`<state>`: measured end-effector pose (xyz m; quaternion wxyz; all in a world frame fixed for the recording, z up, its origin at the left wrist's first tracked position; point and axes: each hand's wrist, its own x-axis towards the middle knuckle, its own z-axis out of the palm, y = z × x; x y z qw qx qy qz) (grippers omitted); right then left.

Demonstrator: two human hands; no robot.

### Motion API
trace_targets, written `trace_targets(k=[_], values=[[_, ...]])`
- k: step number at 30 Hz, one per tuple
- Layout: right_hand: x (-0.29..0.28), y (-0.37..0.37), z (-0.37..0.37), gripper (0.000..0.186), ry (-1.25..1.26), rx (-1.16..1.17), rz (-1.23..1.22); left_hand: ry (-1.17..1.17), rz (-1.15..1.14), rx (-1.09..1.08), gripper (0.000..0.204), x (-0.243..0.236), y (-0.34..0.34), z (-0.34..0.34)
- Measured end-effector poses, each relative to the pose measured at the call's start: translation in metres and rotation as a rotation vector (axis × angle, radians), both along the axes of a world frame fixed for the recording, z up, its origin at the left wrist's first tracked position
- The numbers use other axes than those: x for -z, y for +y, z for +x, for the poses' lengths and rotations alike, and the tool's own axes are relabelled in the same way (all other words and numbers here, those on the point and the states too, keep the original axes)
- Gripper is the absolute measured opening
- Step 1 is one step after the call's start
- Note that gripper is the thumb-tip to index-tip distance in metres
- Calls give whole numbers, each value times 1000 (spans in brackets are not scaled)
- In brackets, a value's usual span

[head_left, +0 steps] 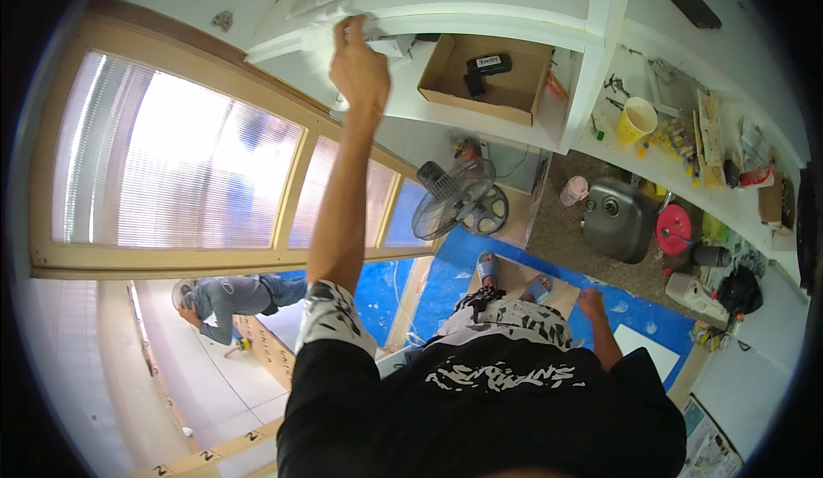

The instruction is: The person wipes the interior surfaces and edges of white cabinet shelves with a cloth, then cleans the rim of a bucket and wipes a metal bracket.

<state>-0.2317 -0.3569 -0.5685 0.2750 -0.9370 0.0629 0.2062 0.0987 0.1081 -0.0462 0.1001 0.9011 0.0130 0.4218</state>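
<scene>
Left hand [360, 68] pinches crumpled white cloth [321, 48] | cloth is at the white shelf's front edge [493, 17], left of the cardboard box [477, 104] | right hand [591, 303] hangs low, cannot tell its grip

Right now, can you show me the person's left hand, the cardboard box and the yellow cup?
Left hand [359, 70]: head view, back of the hand.
Cardboard box [489, 108]: head view, its near wall.
Yellow cup [631, 129]: head view, its outer side.

Left grip [358, 71] high — white wad [321, 47] at shelf edge [493, 20], right grip [591, 303] low, floor fan [454, 200]
</scene>
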Motion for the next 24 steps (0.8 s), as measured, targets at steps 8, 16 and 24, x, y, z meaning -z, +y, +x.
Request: trace_targets(k=[8, 16, 24], values=[[-16, 25, 37, 12, 133, 47, 34, -34, 73, -1, 51, -4, 28, 12], [-12, 35, 35, 14, 112, -56, 32, -13, 85, -54, 57, -1, 30, 5], [-5, 26, 30, 16, 57, -102, -53, 1, -41, 26, 52, -2, 23, 10]])
